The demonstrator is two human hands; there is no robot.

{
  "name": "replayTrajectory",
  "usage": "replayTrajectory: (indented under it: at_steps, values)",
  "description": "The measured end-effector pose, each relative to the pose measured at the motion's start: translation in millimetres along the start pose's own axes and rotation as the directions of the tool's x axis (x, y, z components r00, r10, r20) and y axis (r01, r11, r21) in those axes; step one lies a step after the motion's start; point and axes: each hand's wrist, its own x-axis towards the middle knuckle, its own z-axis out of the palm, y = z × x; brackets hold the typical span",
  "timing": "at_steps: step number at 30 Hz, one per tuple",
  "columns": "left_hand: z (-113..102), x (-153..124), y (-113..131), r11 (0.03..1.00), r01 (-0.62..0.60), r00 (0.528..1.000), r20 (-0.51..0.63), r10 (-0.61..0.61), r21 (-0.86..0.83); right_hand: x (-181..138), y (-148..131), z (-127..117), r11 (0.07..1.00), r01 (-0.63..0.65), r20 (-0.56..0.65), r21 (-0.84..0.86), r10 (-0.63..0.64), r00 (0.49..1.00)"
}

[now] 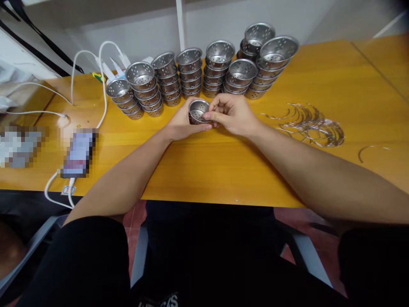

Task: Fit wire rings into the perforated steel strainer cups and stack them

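Note:
Above the middle of the table I hold a small perforated metal cup (196,108), its open mouth turned up towards me. My left hand (180,123) is wrapped round its left side and underside. Thumb and curled fingers of my right hand (234,111) pinch the right edge of the cup, with the thumb tip over the rim. Whether a thin wire is also between those fingers cannot be made out. Just behind both hands stand several stacks of like perforated cups (191,64). A pile of thin curved metal wires (315,128) lies right of my right hand.
A single curved wire (361,155) lies apart at the right, near my right forearm. At the left, a phone (78,153) rests with white cables (105,94) looping behind and below it. A wall (207,25) closes off the table's back.

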Motion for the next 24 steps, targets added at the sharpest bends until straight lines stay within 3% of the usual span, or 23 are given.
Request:
replayTrajectory:
  at_steps: [4, 11, 18, 24]
  values:
    - [-2.3, 1.8, -4.1, 0.997, -0.029, 1.000, -0.009, 0.030, 0.076, 0.7, 2.9, -1.4, 1.000, -0.019, -0.006, -0.017, 0.019, 1.000]
    - [-1.0, 1.3, -2.5, 0.999, -0.020, 1.000, -0.015, 0.020, 0.039, -2.1, 0.2, -2.0, 0.997, 0.024, 0.001, -0.080, -0.024, 1.000]
    - [2.0, -1.0, -11.4, 0.997, -0.032, 0.997, -0.070, 0.037, 0.067, -14.8, 2.0, -2.1, 0.924, 0.179, -0.095, -0.338, -0.223, 0.970]
    - [-2.8, 1.1, -20.5, 0.990, -0.075, 0.990, -0.114, 0.089, 0.120, -18.2, 1.1, -4.7, 0.845, 0.260, -0.049, -0.468, -0.318, 0.947]
